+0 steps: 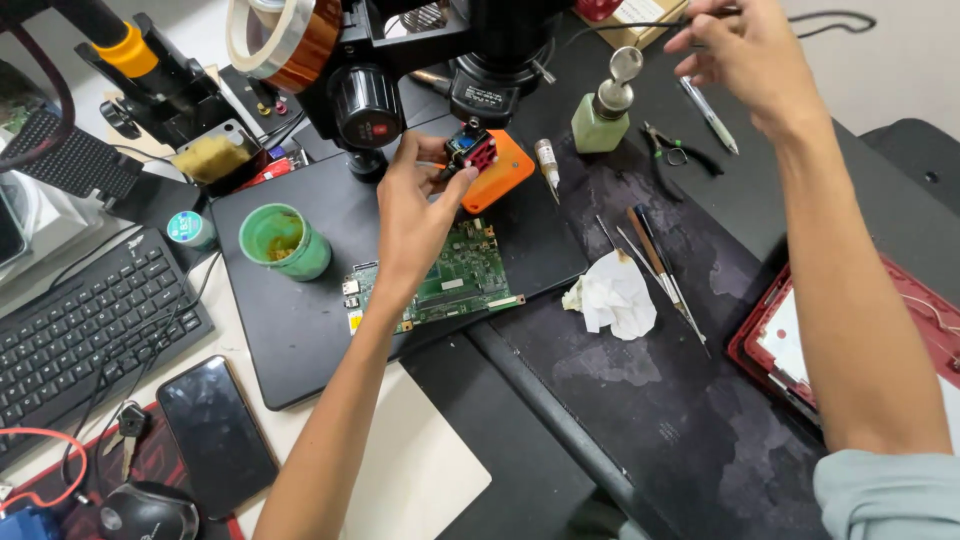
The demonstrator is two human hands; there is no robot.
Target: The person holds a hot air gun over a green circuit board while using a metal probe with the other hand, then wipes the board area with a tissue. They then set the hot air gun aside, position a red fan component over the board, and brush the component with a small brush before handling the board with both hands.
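The left hand (415, 215) pinches a small red and blue component (471, 150) between thumb and fingertips, holding it directly beneath the microscope head (495, 70) and just above an orange block (497, 172) resting on the black work mat (300, 330). The right hand (745, 55) is raised well apart at the far edge of the bench, its fingers closed on a thin dark tool or cable (640, 25); which of the two cannot be told from this view. A green circuit board (450, 280) lies flat on the mat below the left wrist, untouched by either hand. A green cup (285, 240), a crumpled white tissue (612, 298), tweezers (655, 265), a green dispenser bottle (602, 115) and small cutters (680, 152) sit nearby, all set down. A keyboard (80, 330) and a dark phone (215, 420) lie at the left. Judged from this layout, the work is at an inspection or positioning stage: the component is held under the lens, is not joined to the board, and the hand tools lie idle on the bench.
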